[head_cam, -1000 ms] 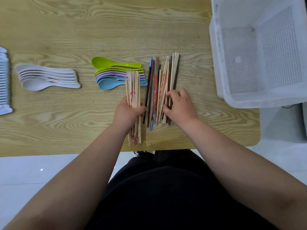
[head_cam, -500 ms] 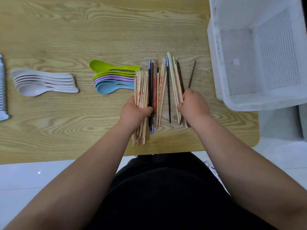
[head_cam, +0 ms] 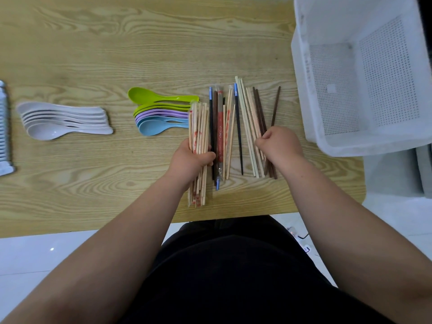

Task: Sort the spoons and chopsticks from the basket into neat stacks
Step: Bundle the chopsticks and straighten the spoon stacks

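My left hand [head_cam: 190, 160] is shut on a bundle of pale bamboo chopsticks [head_cam: 198, 127] with red print, held lengthwise over the table. To its right lie loose chopsticks [head_cam: 228, 127]: black ones with blue tips, a red wrapped pair and plain wooden ones. My right hand [head_cam: 278, 143] is closed around a fanned group of cream and dark brown chopsticks [head_cam: 253, 113]. A stack of coloured spoons [head_cam: 161, 113] in green, purple and blue lies left of the bundle. White spoons [head_cam: 63, 119] are stacked further left. The white basket [head_cam: 364, 141] stands at the right and looks empty.
The wooden table [head_cam: 117, 43] ends just below the chopsticks' near tips. At the far left edge sits a stack of white ribbed items [head_cam: 4, 127]. The basket overhangs the table's right edge. My dark-clothed lap and white floor tiles are below.
My right hand has shifted right, pulling the cream and brown chopsticks away from the loose pile and fanning them. My left hand has carried its bamboo bundle slightly right, beside the pile.
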Tool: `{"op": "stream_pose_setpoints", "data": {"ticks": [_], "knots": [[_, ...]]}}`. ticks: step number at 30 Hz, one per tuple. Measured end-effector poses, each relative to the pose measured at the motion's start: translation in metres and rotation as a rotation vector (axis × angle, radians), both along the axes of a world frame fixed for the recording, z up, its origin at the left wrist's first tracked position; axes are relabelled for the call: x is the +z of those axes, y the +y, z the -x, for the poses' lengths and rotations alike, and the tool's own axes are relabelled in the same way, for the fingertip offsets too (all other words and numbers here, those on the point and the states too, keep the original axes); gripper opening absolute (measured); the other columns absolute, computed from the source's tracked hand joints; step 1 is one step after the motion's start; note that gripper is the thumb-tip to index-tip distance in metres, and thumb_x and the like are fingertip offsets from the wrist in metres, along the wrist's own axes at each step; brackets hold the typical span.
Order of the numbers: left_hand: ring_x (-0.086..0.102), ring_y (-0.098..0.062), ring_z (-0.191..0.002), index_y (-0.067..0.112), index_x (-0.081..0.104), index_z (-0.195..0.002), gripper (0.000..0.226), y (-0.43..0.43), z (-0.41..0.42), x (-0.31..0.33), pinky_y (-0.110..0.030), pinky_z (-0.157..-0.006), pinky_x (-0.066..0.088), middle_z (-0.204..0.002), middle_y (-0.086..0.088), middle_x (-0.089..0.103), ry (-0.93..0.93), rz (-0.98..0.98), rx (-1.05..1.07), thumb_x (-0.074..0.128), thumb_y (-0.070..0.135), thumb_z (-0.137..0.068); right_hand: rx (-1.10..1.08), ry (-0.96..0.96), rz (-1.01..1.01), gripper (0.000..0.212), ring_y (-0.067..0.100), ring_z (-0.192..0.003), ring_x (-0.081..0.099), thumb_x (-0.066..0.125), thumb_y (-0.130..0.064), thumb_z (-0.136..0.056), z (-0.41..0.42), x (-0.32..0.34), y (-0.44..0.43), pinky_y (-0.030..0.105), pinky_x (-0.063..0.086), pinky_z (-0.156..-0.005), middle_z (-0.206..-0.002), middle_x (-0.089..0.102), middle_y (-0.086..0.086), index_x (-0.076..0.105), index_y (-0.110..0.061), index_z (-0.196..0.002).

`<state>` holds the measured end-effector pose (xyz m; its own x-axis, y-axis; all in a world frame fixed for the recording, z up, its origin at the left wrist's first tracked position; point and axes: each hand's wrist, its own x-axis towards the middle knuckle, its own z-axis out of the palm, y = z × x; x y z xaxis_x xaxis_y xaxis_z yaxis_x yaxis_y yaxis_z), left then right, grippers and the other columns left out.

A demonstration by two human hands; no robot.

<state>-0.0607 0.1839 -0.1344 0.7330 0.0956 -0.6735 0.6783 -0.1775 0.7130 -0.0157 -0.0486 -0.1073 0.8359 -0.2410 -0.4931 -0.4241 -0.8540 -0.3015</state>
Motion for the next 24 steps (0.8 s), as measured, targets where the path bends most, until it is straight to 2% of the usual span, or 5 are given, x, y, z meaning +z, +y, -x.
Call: {"op": "stream_pose_setpoints", "data": {"ticks": [3,9,14,18,24], "knots": [[0.073,-0.012,-0.071,0.023,0.066,-0.103,0.032,0.001,0.001,0.0,-0.033,-0.071,0.06,-0.081,0.002,0.075,-0.006,0.026,0.005,0.08,0.022,-0.075,-0.044,-0.084,-0.101,0.012,0.013,-0.064,0.06,0.061,-0.036,-0.084,0.003,0.004,0.005,0.028,0.039,-0.05,-0.074,0.064,-0.006,0.06,-0.024,-0.083],[0.073,-0.015,-0.07,0.019,0.066,-0.105,0.032,-0.001,0.001,0.0,-0.035,-0.072,0.062,-0.085,-0.001,0.075,0.005,0.064,0.039,0.08,0.017,-0.077,0.022,-0.01,-0.191,0.012,0.009,-0.068,0.06,0.067,-0.036,-0.085,-0.003,-0.005,0.052,0.026,0.044,-0.056,-0.08,0.065,-0.008,0.059,-0.027,-0.086],[0.073,-0.01,-0.069,0.02,0.064,-0.108,0.036,0.0,0.001,0.001,-0.021,-0.057,0.058,-0.086,0.002,0.075,-0.019,0.042,0.019,0.081,0.019,-0.076,0.01,-0.004,-0.178,0.023,0.008,-0.073,0.054,0.071,-0.04,-0.084,-0.004,-0.017,0.067,0.027,0.035,-0.055,-0.084,0.058,-0.009,0.057,-0.025,-0.094],[0.074,-0.014,-0.073,0.018,0.065,-0.111,0.039,0.001,0.002,-0.002,-0.03,-0.068,0.06,-0.088,0.001,0.075,-0.013,0.052,0.021,0.081,0.02,-0.076,0.026,-0.011,-0.139,0.029,0.016,-0.078,0.058,0.073,-0.041,-0.087,-0.004,-0.017,0.066,0.03,0.038,-0.061,-0.089,0.062,-0.005,0.054,-0.023,-0.099],[0.074,-0.011,-0.076,0.021,0.064,-0.113,0.044,0.001,0.002,-0.005,-0.034,-0.074,0.061,-0.091,0.003,0.075,-0.006,0.035,0.006,0.082,0.024,-0.073,0.106,0.015,-0.021,0.038,0.021,-0.079,0.06,0.072,-0.037,-0.085,-0.004,-0.01,0.07,0.027,0.035,-0.052,-0.097,0.063,0.002,0.055,-0.017,-0.111]]}}
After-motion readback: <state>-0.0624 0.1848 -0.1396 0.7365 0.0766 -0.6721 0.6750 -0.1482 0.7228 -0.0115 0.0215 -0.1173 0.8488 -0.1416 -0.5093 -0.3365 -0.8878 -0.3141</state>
